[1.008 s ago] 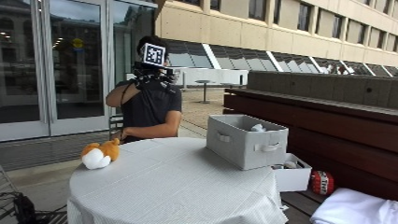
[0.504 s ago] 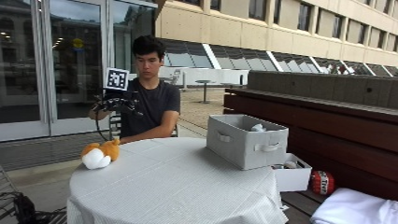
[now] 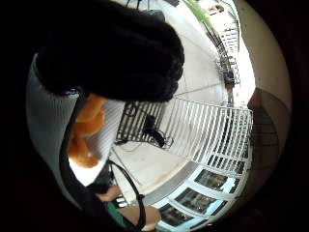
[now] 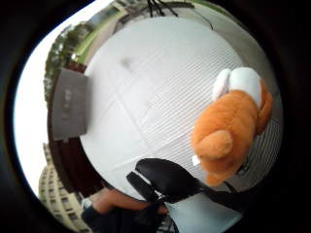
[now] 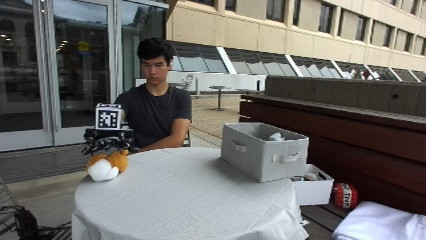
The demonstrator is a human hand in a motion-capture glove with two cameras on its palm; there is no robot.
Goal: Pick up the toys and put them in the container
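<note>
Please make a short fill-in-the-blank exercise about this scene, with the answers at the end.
1. The orange and white plush toy lies on the round ____.
2. The gloved right hand hovers just above the ____.
3. The grey fabric container has a ____ on the side facing the camera.

Answers: table; toy; handle

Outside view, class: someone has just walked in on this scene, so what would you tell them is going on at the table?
A person sits at a round table covered in a white cloth. Their gloved right hand is directly above an orange and white plush toy lying near the table's edge, and does not appear to grip it yet. A grey fabric container stands on the far side of the table from the toy, with something pale already inside. The plush toy is not yet in the container.
</note>
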